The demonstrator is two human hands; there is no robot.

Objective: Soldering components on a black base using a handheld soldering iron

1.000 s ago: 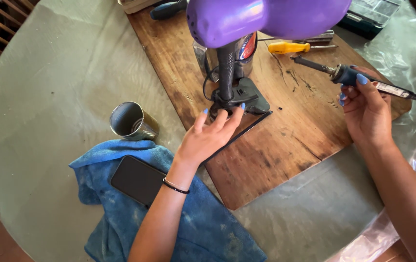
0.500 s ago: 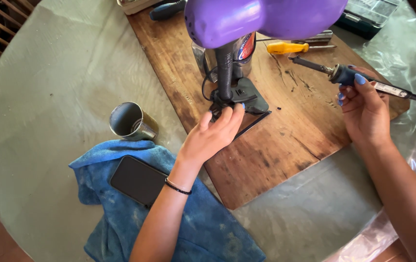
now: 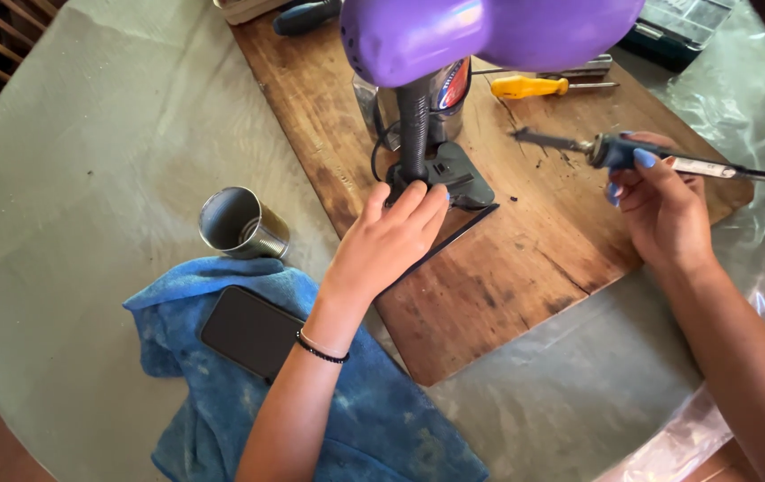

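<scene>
My left hand [image 3: 388, 241] rests with its fingers spread on the dark base [image 3: 454, 174] of a purple desk lamp [image 3: 480, 36], touching the foot of its black neck. My right hand [image 3: 659, 205] holds a soldering iron [image 3: 632, 153] by its blue-black grip, its metal tip pointing left above a wooden board [image 3: 525, 259]. The iron's cord runs off to the right. A thin dark flat piece [image 3: 440, 252] lies under my left palm on the board.
A tin can [image 3: 239, 223] lies on its side on the round green table. A dark phone [image 3: 253, 330] rests on a blue towel [image 3: 373, 419]. A yellow-handled screwdriver [image 3: 529, 87], a jar behind the lamp and a dark case sit at the board's far end.
My left hand slid forward until its fingers came onto the lamp base. My right hand lifted the soldering iron slightly and turned its tip further left.
</scene>
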